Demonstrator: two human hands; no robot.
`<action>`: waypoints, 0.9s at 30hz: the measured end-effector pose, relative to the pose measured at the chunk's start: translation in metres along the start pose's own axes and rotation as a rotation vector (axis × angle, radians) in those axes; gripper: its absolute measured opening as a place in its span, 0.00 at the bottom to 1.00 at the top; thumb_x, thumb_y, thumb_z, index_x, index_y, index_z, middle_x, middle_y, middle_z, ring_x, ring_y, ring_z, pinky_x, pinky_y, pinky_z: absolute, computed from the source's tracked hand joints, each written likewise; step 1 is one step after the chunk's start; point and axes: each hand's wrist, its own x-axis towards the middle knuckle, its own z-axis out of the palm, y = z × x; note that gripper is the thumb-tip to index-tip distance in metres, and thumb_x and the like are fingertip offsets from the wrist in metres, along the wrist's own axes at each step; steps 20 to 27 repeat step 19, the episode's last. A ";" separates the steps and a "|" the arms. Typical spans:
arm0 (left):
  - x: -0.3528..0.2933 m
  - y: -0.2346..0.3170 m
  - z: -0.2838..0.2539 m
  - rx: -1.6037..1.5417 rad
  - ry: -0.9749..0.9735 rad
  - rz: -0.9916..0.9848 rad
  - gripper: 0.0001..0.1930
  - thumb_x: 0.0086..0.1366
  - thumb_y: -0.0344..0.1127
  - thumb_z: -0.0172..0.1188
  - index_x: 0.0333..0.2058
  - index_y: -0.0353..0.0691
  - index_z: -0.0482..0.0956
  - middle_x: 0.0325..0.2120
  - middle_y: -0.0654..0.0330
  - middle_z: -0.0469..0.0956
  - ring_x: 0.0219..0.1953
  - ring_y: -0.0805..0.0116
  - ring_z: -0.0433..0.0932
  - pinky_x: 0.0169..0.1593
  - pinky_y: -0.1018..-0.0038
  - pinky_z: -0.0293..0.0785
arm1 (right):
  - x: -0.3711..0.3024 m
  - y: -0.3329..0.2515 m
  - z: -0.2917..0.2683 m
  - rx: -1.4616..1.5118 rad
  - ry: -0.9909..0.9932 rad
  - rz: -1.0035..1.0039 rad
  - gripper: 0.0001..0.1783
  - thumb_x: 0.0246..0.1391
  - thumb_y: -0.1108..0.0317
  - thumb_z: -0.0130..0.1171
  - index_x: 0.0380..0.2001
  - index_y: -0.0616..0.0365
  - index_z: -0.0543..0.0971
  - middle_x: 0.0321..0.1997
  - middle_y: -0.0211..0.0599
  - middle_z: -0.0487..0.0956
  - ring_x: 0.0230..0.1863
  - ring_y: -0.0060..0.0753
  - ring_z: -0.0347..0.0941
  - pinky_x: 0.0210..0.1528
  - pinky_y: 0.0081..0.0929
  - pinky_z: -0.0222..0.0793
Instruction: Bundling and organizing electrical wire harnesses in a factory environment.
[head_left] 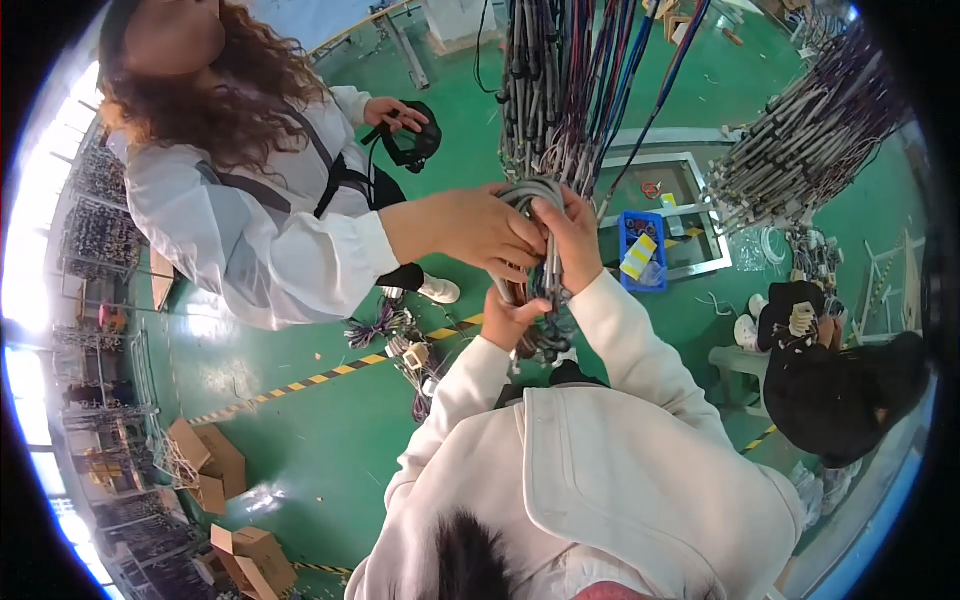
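Note:
In front of my chest is a coiled bundle of grey cables (535, 192), looped at the top, its dark ends and connectors hanging below. My right hand (573, 243) is closed around the bundle's right side, thumb near the loop. Lower down, my left hand (512, 318) grips the same cable bundle from the left, its thumb across the front. A co-worker's hand (468, 232), in a white sleeve, reaches in from the left and also lies on the coil, covering part of it. The co-worker's other hand holds a black strapped object (412, 138).
Long cable bundles (545, 90) hang just beyond my hands; another hanging bundle (800, 130) is at the right. A blue bin (642, 250) stands by a metal frame (708, 215). Cable harnesses (400, 345) lie on the green floor. Another person (840, 385) sits right; cardboard boxes (215, 465) stand left.

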 end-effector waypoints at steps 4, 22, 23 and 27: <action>0.009 0.012 0.013 -0.126 0.001 0.013 0.27 0.39 0.44 0.73 0.32 0.35 0.69 0.17 0.67 0.69 0.16 0.79 0.67 0.17 0.82 0.63 | -0.004 -0.016 0.023 -0.181 -0.021 -0.125 0.15 0.48 0.66 0.57 0.38 0.62 0.70 0.33 0.30 0.74 0.33 0.16 0.67 0.35 0.16 0.64; 0.014 0.080 -0.022 0.017 -0.099 -0.169 0.21 0.48 0.28 0.63 0.41 0.37 0.67 0.27 0.61 0.74 0.25 0.73 0.74 0.26 0.81 0.70 | -0.004 -0.029 0.092 -0.173 -0.258 -0.196 0.13 0.50 0.68 0.55 0.37 0.61 0.66 0.24 0.28 0.70 0.20 0.14 0.65 0.22 0.15 0.62; 0.014 0.080 -0.022 0.017 -0.099 -0.169 0.21 0.48 0.28 0.63 0.41 0.37 0.67 0.27 0.61 0.74 0.25 0.73 0.74 0.26 0.81 0.70 | -0.004 -0.029 0.092 -0.173 -0.258 -0.196 0.13 0.50 0.68 0.55 0.37 0.61 0.66 0.24 0.28 0.70 0.20 0.14 0.65 0.22 0.15 0.62; 0.014 0.080 -0.022 0.017 -0.099 -0.169 0.21 0.48 0.28 0.63 0.41 0.37 0.67 0.27 0.61 0.74 0.25 0.73 0.74 0.26 0.81 0.70 | -0.004 -0.029 0.092 -0.173 -0.258 -0.196 0.13 0.50 0.68 0.55 0.37 0.61 0.66 0.24 0.28 0.70 0.20 0.14 0.65 0.22 0.15 0.62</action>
